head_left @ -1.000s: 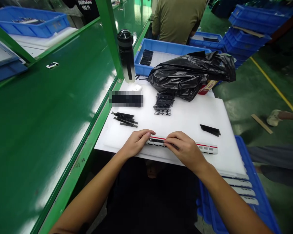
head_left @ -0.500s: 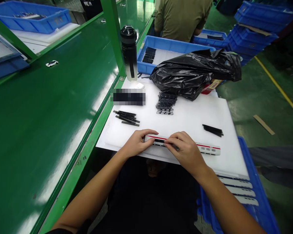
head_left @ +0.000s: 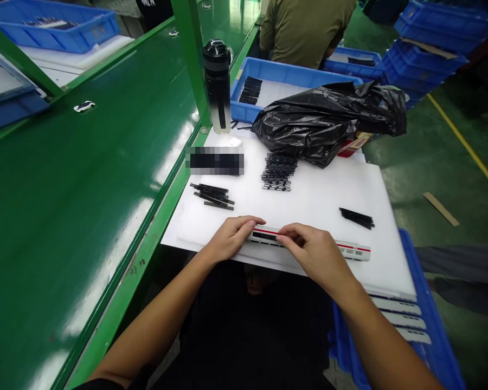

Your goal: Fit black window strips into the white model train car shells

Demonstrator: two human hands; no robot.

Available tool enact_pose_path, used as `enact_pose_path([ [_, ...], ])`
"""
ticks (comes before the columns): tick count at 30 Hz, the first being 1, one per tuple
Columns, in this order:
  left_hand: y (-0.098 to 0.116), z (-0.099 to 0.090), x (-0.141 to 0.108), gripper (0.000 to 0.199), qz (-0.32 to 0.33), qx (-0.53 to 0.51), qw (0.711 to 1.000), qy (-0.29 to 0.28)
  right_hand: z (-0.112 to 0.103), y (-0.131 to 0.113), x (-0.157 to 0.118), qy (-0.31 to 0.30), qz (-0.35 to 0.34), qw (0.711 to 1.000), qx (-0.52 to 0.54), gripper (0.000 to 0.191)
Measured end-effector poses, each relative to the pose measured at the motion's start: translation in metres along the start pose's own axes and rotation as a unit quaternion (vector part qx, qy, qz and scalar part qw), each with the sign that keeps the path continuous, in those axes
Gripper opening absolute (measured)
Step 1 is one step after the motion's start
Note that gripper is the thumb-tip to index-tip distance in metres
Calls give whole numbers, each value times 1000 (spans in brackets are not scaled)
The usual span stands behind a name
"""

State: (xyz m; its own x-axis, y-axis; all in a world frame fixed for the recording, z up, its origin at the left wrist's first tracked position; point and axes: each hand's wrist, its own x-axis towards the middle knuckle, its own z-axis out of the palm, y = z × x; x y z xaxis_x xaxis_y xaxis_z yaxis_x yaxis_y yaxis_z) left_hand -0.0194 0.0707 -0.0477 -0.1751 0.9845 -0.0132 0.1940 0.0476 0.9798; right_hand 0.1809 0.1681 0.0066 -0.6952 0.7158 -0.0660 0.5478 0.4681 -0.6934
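With my left hand point(head_left: 230, 238) I hold one end of the white toy train point(head_left: 352, 252) near the counter point(head_left: 313, 200) edge, and my right hand point(head_left: 318, 250) makes a narrow grip, pinching the train's black strip point(head_left: 263, 236).

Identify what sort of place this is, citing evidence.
Probably a toy factory: toy cars on a long green surface, stacked blue plastic crates, and a red-striped toy train shell.

Head camera: I look forward and down from the wearer's head.
Forearms point(head_left: 158, 311): nearest, lower frame.
Left hand point(head_left: 231, 239), right hand point(head_left: 318, 250): near, centred.
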Motion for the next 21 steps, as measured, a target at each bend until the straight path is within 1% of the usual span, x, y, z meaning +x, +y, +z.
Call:
enact_pose_path([
  [3,2,0,-1,38,-4,19,1000,1,1,-2,4,8,46,999,2,9],
  [6,3,1,-2,33,-14,52,999,-1,1,-2,5,12,59,998,-13,12],
  [8,3,1,-2,31,-18,71,997,-6,2,-2,5,16,56,998,-26,13],
  [10,4,1,-1,29,-20,75,997,-11,3,-2,4,22,39,998,-53,16],
  [12,4,1,0,27,-15,61,998,-15,4,-2,4,30,17,994,-102,20],
  [16,4,1,1,26,10,28,1000,-10,1,3,5,30,-38,974,-221,23],
  [18,4,2,0,25,11,24,1000,-7,-5,9,6,17,-73,972,-222,23],
  [21,4,2,0,25,11,23,1000,-13,-16,18,9,-28,-91,982,-163,21],
])
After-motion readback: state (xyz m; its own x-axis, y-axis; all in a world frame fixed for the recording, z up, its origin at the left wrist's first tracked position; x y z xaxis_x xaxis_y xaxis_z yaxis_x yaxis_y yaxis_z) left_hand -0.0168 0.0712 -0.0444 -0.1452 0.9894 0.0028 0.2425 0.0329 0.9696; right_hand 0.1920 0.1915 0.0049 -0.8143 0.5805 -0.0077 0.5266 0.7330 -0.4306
